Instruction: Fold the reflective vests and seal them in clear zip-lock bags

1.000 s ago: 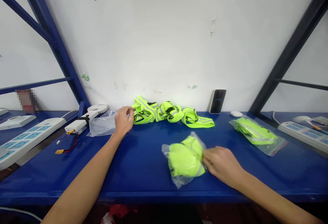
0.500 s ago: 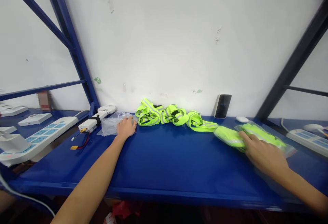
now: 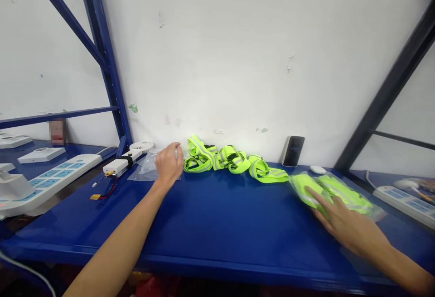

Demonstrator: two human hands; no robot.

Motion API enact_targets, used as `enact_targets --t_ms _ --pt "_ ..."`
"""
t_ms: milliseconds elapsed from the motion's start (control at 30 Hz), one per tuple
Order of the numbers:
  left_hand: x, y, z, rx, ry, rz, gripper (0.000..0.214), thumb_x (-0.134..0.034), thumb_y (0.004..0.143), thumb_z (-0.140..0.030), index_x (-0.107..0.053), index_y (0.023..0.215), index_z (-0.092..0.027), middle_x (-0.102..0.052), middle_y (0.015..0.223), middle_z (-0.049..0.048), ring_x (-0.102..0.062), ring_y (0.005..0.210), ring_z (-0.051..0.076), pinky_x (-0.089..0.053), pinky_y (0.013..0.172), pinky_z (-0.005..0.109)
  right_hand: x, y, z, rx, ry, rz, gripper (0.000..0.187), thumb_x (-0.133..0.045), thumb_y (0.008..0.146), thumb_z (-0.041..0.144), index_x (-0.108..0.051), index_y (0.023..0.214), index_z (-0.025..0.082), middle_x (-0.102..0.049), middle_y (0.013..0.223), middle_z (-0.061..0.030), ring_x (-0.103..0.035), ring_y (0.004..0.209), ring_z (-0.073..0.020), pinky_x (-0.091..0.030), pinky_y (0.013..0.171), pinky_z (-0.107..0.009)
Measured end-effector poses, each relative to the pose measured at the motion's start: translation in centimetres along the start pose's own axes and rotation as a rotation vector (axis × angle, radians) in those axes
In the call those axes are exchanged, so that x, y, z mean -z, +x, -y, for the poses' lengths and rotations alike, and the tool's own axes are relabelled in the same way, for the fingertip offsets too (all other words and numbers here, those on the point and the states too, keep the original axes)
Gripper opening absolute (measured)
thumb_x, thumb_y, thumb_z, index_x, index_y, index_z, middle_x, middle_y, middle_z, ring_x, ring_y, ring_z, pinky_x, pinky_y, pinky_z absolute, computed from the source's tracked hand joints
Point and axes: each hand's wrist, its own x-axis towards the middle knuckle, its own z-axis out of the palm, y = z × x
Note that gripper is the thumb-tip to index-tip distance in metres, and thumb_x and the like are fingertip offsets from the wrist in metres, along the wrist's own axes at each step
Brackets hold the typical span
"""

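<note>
Now, over on the right, a clear plastic bag packed with folded neon-yellow reflective strap (image 3: 303,187) lies right at the right hand's (image 3: 345,222) fingertips, on the far side of the palm. Those fingers are spread apart, the forefinger reaching out along the bag, the thumb set lower beside its near edge; there's blur here, and whether the hand has any grip on it, I cannot tell. Just beyond the knuckles, a second clear bag of neon-yellow strap (image 3: 346,195) sits beside the first, partly behind the hand.

Across to the left hand (image 3: 168,163), and its fingers are curled in, close together, with a filmy bit of clear plastic showing at the fingertips; whether it is pinched, I cannot tell. Under and beside that wrist lie flat, empty clear plastic bags (image 3: 142,170) on the glossy blue tabletop (image 3: 231,224). Just right of those fingers, along the white wall (image 3: 217,61), come three loose bundles of neon-yellow strap with silvery stripes (image 3: 233,160), the rightmost trailing its flat end almost to the first packed bag
</note>
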Motion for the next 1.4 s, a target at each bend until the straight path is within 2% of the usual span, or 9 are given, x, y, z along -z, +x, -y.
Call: enact_targets --t_ms 133,267,367,500,667,900,1100,1267,1400 --pt "0.1 -3.5 -5.5 -0.376 -0.141 0.19 0.038 -0.031 0.096 -0.034 -0.059 0.117 -0.018 -0.066 0.114 0.0113 -0.059 0.106 0.027 -0.037 0.096 0.04 0.3 2.1 -0.3 -0.044 -0.093 0.188 0.054 -0.035 0.093 0.052 -0.047 0.14 0.029 -0.066 0.087 -0.0153 -0.063 0.055 -0.0284 -0.045 0.043 -0.037" --pt "-0.4 -8.3 -10.2 -0.585 -0.07 0.677 0.036 -0.041 0.091 -0.039 -0.063 0.109 -0.017 -0.065 0.102 0.0165 -0.062 0.093 0.03 -0.045 0.079 0.041 2.2 5.6 3.7 0.114 -0.063 0.004 0.053 -0.045 0.089 0.051 -0.057 0.129 0.018 -0.058 0.124 -0.0226 -0.054 0.115 -0.0423 -0.048 0.082 -0.057" --pt "-0.6 -9.8 -11.3 -0.606 -0.03 0.776 0.043 -0.039 0.091 -0.043 -0.061 0.114 -0.015 -0.062 0.108 0.0197 -0.061 0.097 0.034 -0.047 0.074 0.043 3.1 8.8 9.0 0.37 0.175 -0.083 0.052 -0.046 0.092 0.039 -0.045 0.14 0.022 -0.044 0.142 -0.0175 -0.04 0.132 -0.0337 -0.039 0.102 -0.049" --pt "-0.7 -8.8 -10.3 -0.607 -0.042 0.757 0.051 -0.042 0.089 -0.054 -0.06 0.116 -0.015 -0.063 0.107 0.0171 -0.059 0.099 0.034 -0.047 0.082 0.045 1.8 13.2 15.6 0.323 0.419 -0.158 0.059 -0.046 0.088 0.021 -0.035 0.146 0.024 -0.031 0.15 -0.0153 -0.038 0.133 -0.0311 -0.038 0.104 -0.044" --pt "-1.6 -7.7 -8.7 -0.542 0.074 0.676 0.056 -0.045 0.087 -0.05 -0.05 0.131 -0.015 -0.057 0.119 0.0158 -0.052 0.11 0.032 -0.042 0.094 0.047 -2.1 16.2 19.7 0.059 0.668 -0.064 0.057 -0.052 0.083 0.019 -0.044 0.139 0.015 -0.05 0.132 -0.0184 -0.047 0.123 -0.0326 -0.04 0.101 -0.046" --pt "-2.8 -7.2 -8.3 -0.255 0.153 0.662 0.043 -0.043 0.087 -0.045 -0.064 0.115 -0.02 -0.059 0.115 0.0158 -0.051 0.108 0.037 -0.043 0.084 0.049 -2.8 15.7 18.8 -0.072 1.119 -0.11 0.017 -0.048 0.086 0.027 -0.062 0.085 0.017 -0.063 0.089 -0.0073 -0.059 0.086 -0.0218 -0.045 0.081 -0.033" --pt "-2.7 -5.9 -7.4 -0.123 -0.11 0.517 0.028 -0.042 0.091 -0.037 -0.064 0.088 -0.02 -0.066 0.085 0.0071 -0.06 0.082 0.023 -0.042 0.071 0.033 -1.7 15.4 17.5 -0.258 1.633 0.046 0.037 -0.031 0.092 0.04 -0.057 0.075 0.018 -0.052 0.052 0.0009 -0.052 0.053 -0.0162 -0.04 0.056 -0.027" --pt "-1.8 -5.2 -7.8 -0.447 -0.234 0.147 0.032 -0.045 0.09 -0.025 -0.051 0.059 -0.019 -0.054 0.061 0.0017 -0.053 0.072 0.019 -0.038 0.079 0.036 -1.3 14.7 17.8 -0.099 1.25 0.141 0.029 -0.053 0.085 0.045 -0.063 0.093 0.019 -0.055 0.054 0.0023 -0.052 0.052 -0.0154 -0.031 0.053 -0.025" --pt "-2.5 -3.6 -9.0 -0.625 -0.327 0.246 0.019 -0.046 0.09 -0.025 -0.064 0.091 -0.019 -0.064 0.08 0.0041 -0.058 0.08 0.019 -0.042 0.085 0.036 -0.4 14.6 18.4 -0.11 1.065 0.159 0.043 -0.059 0.079 0.057 -0.066 0.101 0.021 -0.067 0.082 -0.0055 -0.06 0.073 -0.0204 -0.033 0.059 -0.026"
